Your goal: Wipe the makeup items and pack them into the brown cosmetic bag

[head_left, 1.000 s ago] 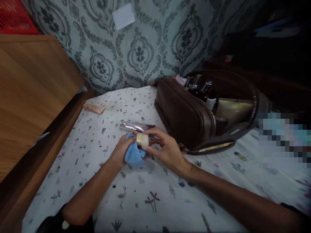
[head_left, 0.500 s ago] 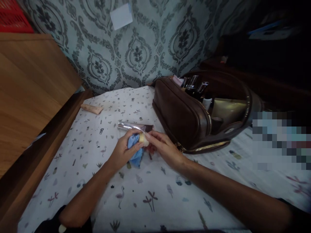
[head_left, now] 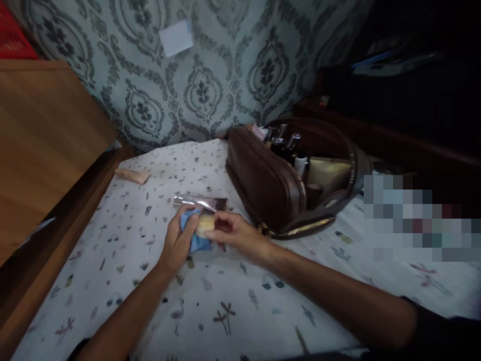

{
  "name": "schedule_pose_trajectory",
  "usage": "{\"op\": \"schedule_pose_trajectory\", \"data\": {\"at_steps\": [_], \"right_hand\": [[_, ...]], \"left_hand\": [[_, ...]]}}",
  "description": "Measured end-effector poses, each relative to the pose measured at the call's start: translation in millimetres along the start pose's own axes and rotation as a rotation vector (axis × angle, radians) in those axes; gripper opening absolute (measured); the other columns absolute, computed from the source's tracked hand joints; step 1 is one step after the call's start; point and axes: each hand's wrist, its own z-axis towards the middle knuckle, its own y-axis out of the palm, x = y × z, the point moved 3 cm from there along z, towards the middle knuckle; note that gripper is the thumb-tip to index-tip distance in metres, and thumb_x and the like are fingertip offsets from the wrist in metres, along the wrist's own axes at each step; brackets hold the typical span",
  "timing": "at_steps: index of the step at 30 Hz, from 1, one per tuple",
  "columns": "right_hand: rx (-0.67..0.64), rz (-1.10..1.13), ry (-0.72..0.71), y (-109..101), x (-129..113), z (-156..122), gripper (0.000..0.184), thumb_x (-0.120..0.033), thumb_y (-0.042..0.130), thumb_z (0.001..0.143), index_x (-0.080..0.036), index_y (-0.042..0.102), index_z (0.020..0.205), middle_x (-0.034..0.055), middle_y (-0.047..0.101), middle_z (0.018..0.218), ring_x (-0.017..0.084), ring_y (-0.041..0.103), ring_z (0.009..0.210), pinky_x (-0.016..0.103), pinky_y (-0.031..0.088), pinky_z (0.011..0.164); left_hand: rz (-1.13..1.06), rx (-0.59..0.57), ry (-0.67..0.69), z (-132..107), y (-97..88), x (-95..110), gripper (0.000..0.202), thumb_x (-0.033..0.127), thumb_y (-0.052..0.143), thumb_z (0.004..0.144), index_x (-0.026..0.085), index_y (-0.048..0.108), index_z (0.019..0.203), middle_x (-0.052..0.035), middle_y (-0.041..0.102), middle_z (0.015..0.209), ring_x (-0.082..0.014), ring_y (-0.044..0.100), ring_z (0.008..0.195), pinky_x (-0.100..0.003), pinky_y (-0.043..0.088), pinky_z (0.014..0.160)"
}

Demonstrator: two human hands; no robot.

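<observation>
My left hand [head_left: 176,246] is closed round a crumpled blue cloth [head_left: 200,244], its thumb on top. Between the two hands is a small pale yellow jar [head_left: 205,224], and the cloth touches its left side. The fingers and thumb of my right hand [head_left: 242,235] pinch the jar from the right. Just beyond the hands lies a shiny silver-pink tube [head_left: 210,203] on the patterned white sheet [head_left: 203,321]. The jar's label and underside cannot be made out.
An unzipped brown leather bag [head_left: 259,175] stands to the right, with bottles and a gold pouch-like item [head_left: 328,172] inside. A beige tube [head_left: 132,175] lies far left, near a wooden panel [head_left: 48,130]. Patterned wallpaper [head_left: 203,90] rises behind. A patch at right is pixelated.
The camera view has shifted, so everything sits a little further left. My right-hand fingers have moved to the jar's right side, and more of the jar's yellow side shows.
</observation>
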Motion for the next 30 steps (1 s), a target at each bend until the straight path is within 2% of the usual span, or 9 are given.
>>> {"op": "schedule_pose_trajectory", "data": {"at_steps": [4, 8, 10, 13, 15, 19, 22, 27, 30], "right_hand": [[0.087, -0.227, -0.135, -4.0, 3.0, -0.7, 0.049, -0.047, 0.089, 0.059, -0.018, 0.058, 0.082, -0.0049, 0.056, 0.073, 0.009, 0.051, 0.067, 0.021, 0.042, 0.059], [0.118, -0.532, -0.261, -5.7, -2.8, -6.7, 0.049, -0.027, 0.087, 0.067, -0.021, 0.061, 0.108, -0.0054, 0.061, 0.08, 0.011, 0.056, 0.072, 0.021, 0.046, 0.066], [0.121, -0.713, -0.284, -4.2, -7.6, -11.3, 0.047, -0.023, 0.084, 0.071, -0.023, 0.062, 0.112, -0.0042, 0.064, 0.085, 0.013, 0.06, 0.076, 0.022, 0.046, 0.068], [0.087, -0.921, -0.321, 0.2, -14.2, -18.5, 0.042, -0.031, 0.084, 0.075, -0.021, 0.063, 0.11, -0.0001, 0.069, 0.094, 0.016, 0.064, 0.082, 0.024, 0.047, 0.071], [0.042, -1.015, -0.34, 3.0, -15.8, -21.9, 0.045, -0.039, 0.081, 0.077, -0.02, 0.061, 0.113, 0.002, 0.07, 0.096, 0.018, 0.065, 0.083, 0.025, 0.047, 0.072], [-0.071, -1.005, -0.421, 8.2, -12.0, -24.4, 0.047, -0.042, 0.076, 0.083, -0.018, 0.058, 0.12, 0.0018, 0.071, 0.092, 0.015, 0.066, 0.079, 0.021, 0.048, 0.069], [-0.139, -0.939, -0.56, 12.3, -7.2, -25.2, 0.045, -0.037, 0.073, 0.086, -0.016, 0.058, 0.122, 0.0044, 0.071, 0.1, 0.014, 0.067, 0.086, 0.018, 0.05, 0.074], [-0.084, -0.873, -0.699, 11.6, -6.7, -23.5, 0.042, -0.035, 0.069, 0.09, -0.016, 0.057, 0.125, 0.0102, 0.07, 0.118, 0.017, 0.067, 0.108, 0.025, 0.051, 0.093], [0.022, -0.762, -0.769, 8.1, -18.7, -25.9, 0.048, -0.035, 0.075, 0.085, -0.019, 0.056, 0.126, 0.01, 0.068, 0.127, 0.018, 0.065, 0.116, 0.027, 0.051, 0.1]], "left_hand": [[0.018, -0.037, -0.035, -2.4, 3.2, -1.8, 0.042, 0.055, 0.048, 0.094, 0.017, 0.067, 0.102, -0.0071, 0.069, 0.104, -0.0219, 0.063, 0.103, -0.033, 0.049, 0.094], [0.102, -0.03, -0.03, -1.7, 4.0, -10.0, 0.044, 0.057, 0.048, 0.093, 0.021, 0.064, 0.112, -0.0067, 0.068, 0.116, -0.0243, 0.06, 0.115, -0.037, 0.043, 0.106], [0.136, -0.015, -0.045, -0.8, 4.4, -13.5, 0.046, 0.059, 0.048, 0.093, 0.023, 0.062, 0.116, -0.0059, 0.068, 0.119, -0.0247, 0.059, 0.119, -0.037, 0.041, 0.108], [0.145, -0.019, -0.06, -1.0, 5.7, -10.2, 0.049, 0.063, 0.049, 0.091, 0.022, 0.063, 0.115, -0.0053, 0.069, 0.116, -0.0249, 0.06, 0.117, -0.034, 0.042, 0.106], [0.119, -0.015, -0.091, -2.0, 6.6, -3.4, 0.053, 0.067, 0.051, 0.087, 0.021, 0.066, 0.108, -0.0054, 0.071, 0.11, -0.0246, 0.063, 0.109, -0.031, 0.048, 0.097], [-0.086, 0.12, -0.333, -4.2, 6.9, 5.2, 0.056, 0.069, 0.066, 0.073, 0.018, 0.07, 0.095, -0.0046, 0.073, 0.088, -0.0232, 0.067, 0.083, -0.028, 0.054, 0.069], [-0.279, 0.18, -0.506, -4.5, 12.4, 5.2, 0.055, 0.062, 0.078, 0.06, 0.016, 0.07, 0.09, -0.0027, 0.07, 0.074, -0.0231, 0.067, 0.073, -0.027, 0.054, 0.056], [-0.544, 0.171, -0.657, -9.0, 33.5, 11.5, 0.043, 0.043, 0.083, 0.053, 0.016, 0.067, 0.082, 0.0016, 0.064, 0.061, -0.0221, 0.068, 0.068, -0.027, 0.055, 0.054], [-0.577, 0.156, -0.593, -10.9, 40.6, 24.4, 0.037, 0.034, 0.082, 0.048, 0.016, 0.063, 0.073, 0.0015, 0.063, 0.061, -0.0227, 0.068, 0.069, -0.028, 0.056, 0.057]]}}
